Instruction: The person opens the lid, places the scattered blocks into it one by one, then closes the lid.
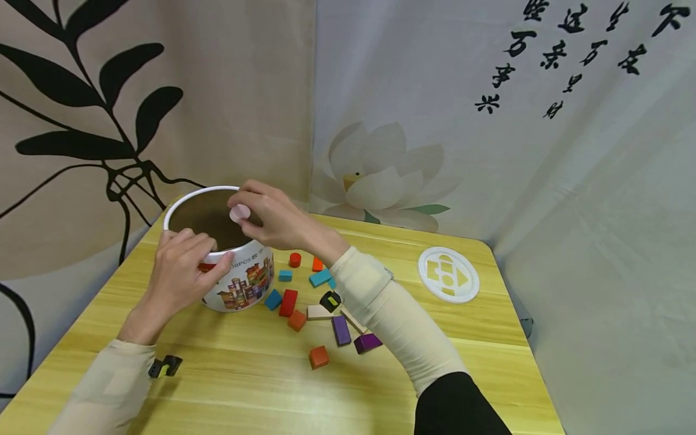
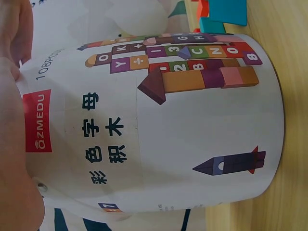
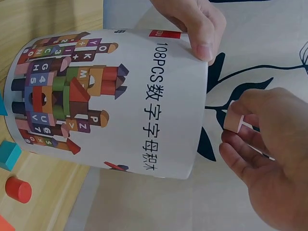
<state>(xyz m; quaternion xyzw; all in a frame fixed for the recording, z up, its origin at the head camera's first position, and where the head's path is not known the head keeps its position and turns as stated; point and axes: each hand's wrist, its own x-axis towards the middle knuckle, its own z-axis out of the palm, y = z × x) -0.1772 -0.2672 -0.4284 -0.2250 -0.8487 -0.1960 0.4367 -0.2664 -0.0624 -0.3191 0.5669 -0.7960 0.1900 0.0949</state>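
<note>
A white printed bucket (image 1: 241,279) stands at the left of the table, its top uncovered. My left hand (image 1: 180,269) grips the near rim, with the thumb along the outer wall. Above the bucket's mouth, my right hand (image 1: 283,219) pinches a small pink block (image 1: 240,212) between thumb and fingers. The right wrist view shows this pink piece (image 3: 233,119) with a rounded side, just beyond the rim. What lies at the bottom of the bucket is hidden.
Right of the bucket lie several loose blocks, among them a red cylinder (image 1: 295,260), a purple block (image 1: 341,330) and an orange cube (image 1: 318,357). A round white lid with shape cut-outs (image 1: 429,287) lies at the right. Printed curtains (image 1: 244,90) hang behind the table.
</note>
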